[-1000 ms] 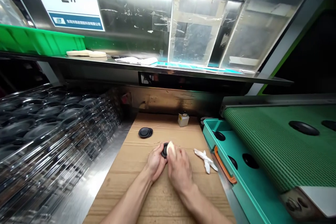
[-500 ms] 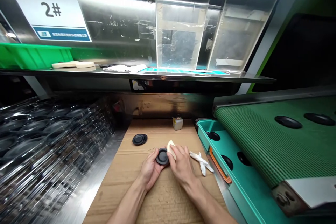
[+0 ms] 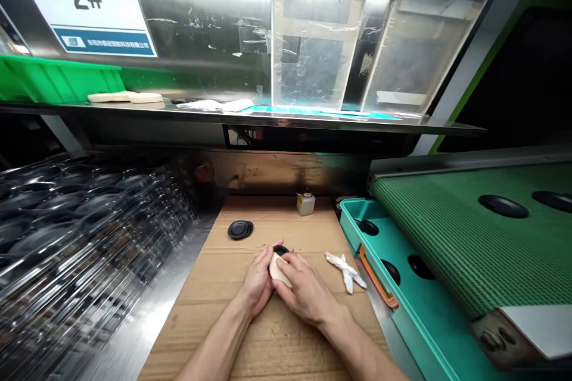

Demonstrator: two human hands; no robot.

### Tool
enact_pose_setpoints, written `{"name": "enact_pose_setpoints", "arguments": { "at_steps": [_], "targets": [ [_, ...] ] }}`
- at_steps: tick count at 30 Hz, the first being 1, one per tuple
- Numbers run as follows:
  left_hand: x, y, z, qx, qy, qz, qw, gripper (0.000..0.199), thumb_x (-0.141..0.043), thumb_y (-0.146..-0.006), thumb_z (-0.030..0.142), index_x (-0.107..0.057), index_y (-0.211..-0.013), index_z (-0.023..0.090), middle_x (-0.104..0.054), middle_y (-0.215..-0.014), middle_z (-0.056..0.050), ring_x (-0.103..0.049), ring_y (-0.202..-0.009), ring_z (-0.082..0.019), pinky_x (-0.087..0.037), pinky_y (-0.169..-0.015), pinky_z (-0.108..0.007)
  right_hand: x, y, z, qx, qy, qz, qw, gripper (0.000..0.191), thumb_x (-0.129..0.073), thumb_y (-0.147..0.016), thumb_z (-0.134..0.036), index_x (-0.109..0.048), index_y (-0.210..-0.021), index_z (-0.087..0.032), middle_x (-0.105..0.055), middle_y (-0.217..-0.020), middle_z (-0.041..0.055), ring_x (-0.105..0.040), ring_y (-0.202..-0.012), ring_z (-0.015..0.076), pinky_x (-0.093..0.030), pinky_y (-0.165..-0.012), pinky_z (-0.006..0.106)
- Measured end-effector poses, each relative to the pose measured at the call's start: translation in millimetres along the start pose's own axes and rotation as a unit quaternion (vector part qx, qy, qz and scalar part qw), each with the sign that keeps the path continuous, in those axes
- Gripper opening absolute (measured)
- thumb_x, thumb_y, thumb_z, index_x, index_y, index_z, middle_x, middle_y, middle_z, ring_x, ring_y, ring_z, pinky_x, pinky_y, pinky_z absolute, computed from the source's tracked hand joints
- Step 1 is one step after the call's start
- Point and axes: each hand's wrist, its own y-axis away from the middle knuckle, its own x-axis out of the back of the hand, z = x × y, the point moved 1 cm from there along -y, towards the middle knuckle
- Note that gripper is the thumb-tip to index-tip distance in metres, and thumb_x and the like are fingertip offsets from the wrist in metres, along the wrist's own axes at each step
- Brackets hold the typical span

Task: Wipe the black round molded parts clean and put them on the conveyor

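Cream pad (image 3: 277, 271) now over black disc (image 3: 280, 249) betw. L hand (image 3: 257, 280), R hand (image 3: 304, 293).

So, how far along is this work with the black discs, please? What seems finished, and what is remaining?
Seemingly done: black discs lie in the teal tray and on the green belt. In hand: the left hand holds a black disc while the right hand presses a cream pad on it. Left: a small disc stack on the cardboard.

A black round disc (image 3: 280, 249) lies almost hidden, its top edge showing above a cream foam pad (image 3: 277, 271) pressed against its face.
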Motion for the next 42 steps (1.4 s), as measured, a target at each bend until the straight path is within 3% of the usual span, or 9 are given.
{"name": "enact_pose_setpoints", "arguments": {
  "at_steps": [2,5,14,18,21,24,34,38,42],
  "targets": [
    [0.7,0.0,0.7,0.009,0.004,0.004,1.0,0.034,-0.058,-0.087,0.032,-0.06,-0.115,0.014,-0.067,-0.11,-0.015,-0.063,-0.105,-0.027,-0.048,-0.093,-0.044,7.1,2.4,3.3,0.004,0.006,-0.029,1.0,0.022,-0.053,-0.087,-0.027,-0.06,-0.108,-0.023,-0.059,-0.108,0.0069,-0.054,-0.103,0.0216,-0.048,-0.089,0.034],
    [0.2,-0.3,0.5,0.01,0.006,0.009,1.0,0.028,-0.058,-0.087,0.029,-0.062,-0.109,0.012,-0.067,-0.111,-0.015,-0.063,-0.102,-0.026,-0.05,-0.089,-0.042,10.2,3.9,12.5,-0.064,0.039,0.025,0.997,0.03,-0.053,-0.087,-0.025,-0.057,-0.117,-0.023,-0.058,-0.11,0.0087,-0.054,-0.103,0.0233,-0.048,-0.089,0.037],
    [0.3,-1.9,-5.9,0.022,0.027,0.003,0.999,0.016,-0.056,-0.088,0.023,-0.065,-0.096,0.012,-0.068,-0.104,-0.012,-0.064,-0.098,-0.021,-0.052,-0.087,-0.035,-24.2,-11.6,18.8,-0.104,0.041,0.126,0.986,0.046,-0.045,-0.091,-0.026,-0.043,-0.137,-0.02,-0.05,-0.129,0.0137,-0.053,-0.112,0.025,-0.049,-0.092,0.04],
    [2.6,-2.2,-5.6,0.007,0.025,0.018,0.999,0.014,-0.058,-0.087,0.021,-0.065,-0.094,0.012,-0.068,-0.104,-0.012,-0.064,-0.099,-0.021,-0.053,-0.087,-0.035,-27.7,-7.8,16.1,-0.064,0.052,0.109,0.991,0.047,-0.042,-0.092,-0.025,-0.043,-0.138,-0.02,-0.049,-0.134,0.0117,-0.048,-0.12,0.0241,-0.046,-0.099,0.039],
    [2.4,-1.8,-6.2,0.004,0.016,0.013,1.0,0.015,-0.058,-0.087,0.022,-0.065,-0.096,0.012,-0.068,-0.104,-0.012,-0.064,-0.1,-0.022,-0.053,-0.087,-0.036,-28.9,-5.2,17.2,-0.11,0.08,0.132,0.982,0.045,-0.039,-0.093,-0.025,-0.046,-0.137,-0.017,-0.049,-0.135,0.0137,-0.047,-0.122,0.0263,-0.044,-0.101,0.043],
    [2.8,-2.3,-6.8,-0.003,0.017,0.022,1.0,0.015,-0.058,-0.086,0.021,-0.065,-0.096,0.012,-0.068,-0.106,-0.013,-0.063,-0.102,-0.023,-0.053,-0.088,-0.036,-32.2,-5.6,18.7,-0.06,0.075,0.106,0.99,0.049,-0.04,-0.093,-0.025,-0.041,-0.141,-0.019,-0.046,-0.14,0.01,-0.042,-0.128,0.0256,-0.041,-0.104,0.042],
    [7.1,-1.6,9.1,0.053,0.061,0.005,0.997,0.033,-0.056,-0.088,0.034,-0.054,-0.113,0.013,-0.062,-0.117,-0.019,-0.064,-0.103,-0.027,-0.052,-0.085,-0.042,-15.9,1.7,56.5,-0.174,-0.037,0.232,0.956,0.041,-0.049,-0.088,-0.032,-0.053,-0.127,-0.019,-0.054,-0.12,0.0102,-0.054,-0.112,0.0216,-0.045,-0.097,0.034],
    [-3.0,11.1,18.0,-0.083,-0.08,0.031,0.993,0.054,-0.073,-0.075,0.026,-0.05,-0.124,0.02,-0.063,-0.116,-0.013,-0.062,-0.105,-0.022,-0.047,-0.091,-0.034,-19.5,6.4,66.4,-0.18,-0.029,0.203,0.962,0.04,-0.05,-0.087,-0.033,-0.053,-0.125,-0.021,-0.054,-0.118,0.0092,-0.055,-0.109,0.0228,-0.045,-0.095,0.037],
    [-20.1,31.1,17.3,-0.257,-0.229,0.068,0.936,0.08,-0.082,-0.055,0.008,-0.052,-0.127,0.022,-0.063,-0.117,-0.009,-0.055,-0.114,-0.021,-0.035,-0.102,-0.027,-22.4,6.9,70.0,-0.174,-0.004,0.163,0.971,0.04,-0.049,-0.087,-0.033,-0.053,-0.126,-0.021,-0.054,-0.116,0.0089,-0.056,-0.106,0.0232,-0.046,-0.092,0.038]
  ]
}}
